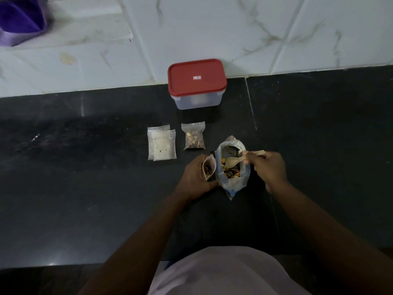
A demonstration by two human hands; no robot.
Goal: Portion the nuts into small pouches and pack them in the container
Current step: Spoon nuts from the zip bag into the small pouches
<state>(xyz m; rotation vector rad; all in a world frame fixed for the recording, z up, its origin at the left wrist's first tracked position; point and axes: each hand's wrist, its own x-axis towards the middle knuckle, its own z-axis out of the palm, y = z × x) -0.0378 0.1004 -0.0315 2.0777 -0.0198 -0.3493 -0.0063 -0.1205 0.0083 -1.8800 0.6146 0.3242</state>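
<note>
Beige spoon (232, 161) (right hand (269, 168)) seemingly empty.

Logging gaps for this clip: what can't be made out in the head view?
Container contents: red lid and frosted wall hide them.
Lid label: too small to read.
Small pouch, fill level: left hand wraps its lower part.
Purple object, top left: cut by the frame edge, blurred.

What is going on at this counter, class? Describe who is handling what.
A person is portioning nuts. The left hand holds a small clear plastic pouch, partly filled; the right hand holds a pale wooden spoon in the large clear plastic bag of mixed nuts. One filled pouch and some empty pouches lie on the black counter. The clear red-lidded container behind is shut.
</note>
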